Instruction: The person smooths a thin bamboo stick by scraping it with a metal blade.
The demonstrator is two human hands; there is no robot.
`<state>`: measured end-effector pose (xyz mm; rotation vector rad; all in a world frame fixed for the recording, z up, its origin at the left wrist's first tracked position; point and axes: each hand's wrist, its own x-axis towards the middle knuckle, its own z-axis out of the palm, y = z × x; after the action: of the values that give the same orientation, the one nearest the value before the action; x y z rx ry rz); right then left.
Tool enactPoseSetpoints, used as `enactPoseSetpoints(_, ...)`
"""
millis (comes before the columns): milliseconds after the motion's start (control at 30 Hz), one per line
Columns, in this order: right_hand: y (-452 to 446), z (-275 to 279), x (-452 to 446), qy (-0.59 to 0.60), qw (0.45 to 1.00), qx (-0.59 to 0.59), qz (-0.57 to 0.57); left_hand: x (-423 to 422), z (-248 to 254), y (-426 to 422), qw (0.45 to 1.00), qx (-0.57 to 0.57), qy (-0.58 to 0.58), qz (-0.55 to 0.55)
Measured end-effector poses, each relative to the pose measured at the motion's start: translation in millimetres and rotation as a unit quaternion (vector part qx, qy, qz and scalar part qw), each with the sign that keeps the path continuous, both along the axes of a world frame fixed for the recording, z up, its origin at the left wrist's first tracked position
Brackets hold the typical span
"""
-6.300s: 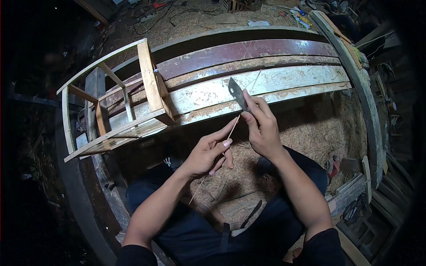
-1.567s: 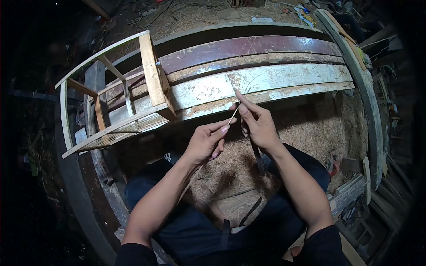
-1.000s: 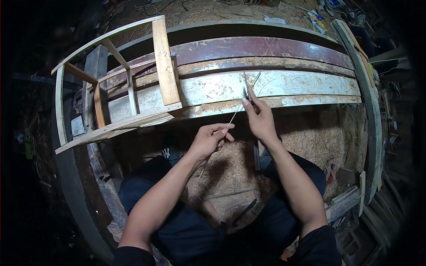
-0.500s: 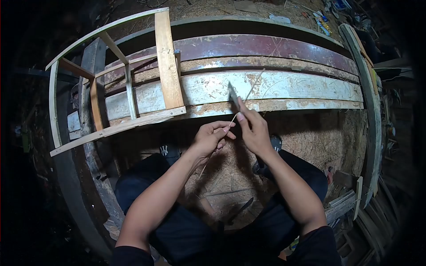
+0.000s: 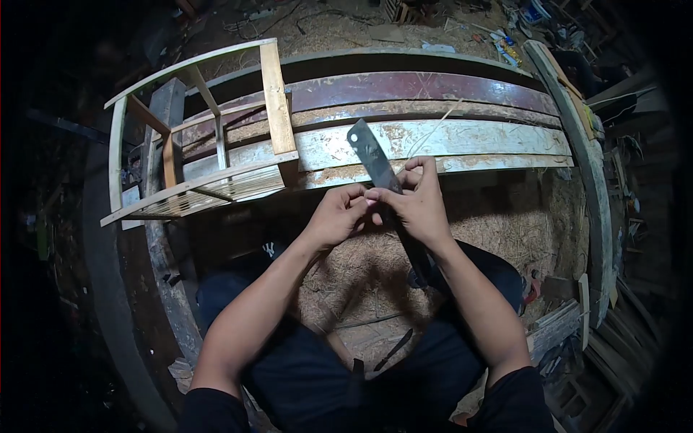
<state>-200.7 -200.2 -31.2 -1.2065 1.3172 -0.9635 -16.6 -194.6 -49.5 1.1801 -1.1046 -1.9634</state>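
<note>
In my right hand is a dark flat knife, its broad blade with a round hole pointing up and away, its lower end hanging below the hand. A thin wooden strip runs from behind this hand towards the bench and looks bent. My left hand is closed in a pinch, its fingertips meeting my right thumb beside the blade; the strip's end there is mostly hidden. Both hands are above the floor, just short of the bench.
A wooden slatted frame rests on the bench's left part. A heavy post bounds the right side. Wood shavings cover the floor, where another dark blade lies between the legs. Scrap wood is stacked at right.
The knife has turned so its broad face shows and its tip points up-left. My hands have come together, and the strip has been drawn behind the right hand. The view has shifted slightly.
</note>
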Motion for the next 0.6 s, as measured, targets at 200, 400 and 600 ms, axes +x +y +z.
enactPoseSetpoints(200, 35, 34, -11, -0.139, 0.986, 0.086, 0.023, 2, 21, 34, 0.991, -0.127, 0.020, -0.028)
enactPoseSetpoints(400, 66, 57, -22, -0.238, 0.957, 0.134, 0.100, 4, 73, 66, 0.996, -0.084, 0.003, -0.020)
enactPoseSetpoints(600, 95, 81, -18, -0.326, 0.923, 0.128, 0.156, 0, 102, 92, 0.999, -0.039, 0.029, -0.003)
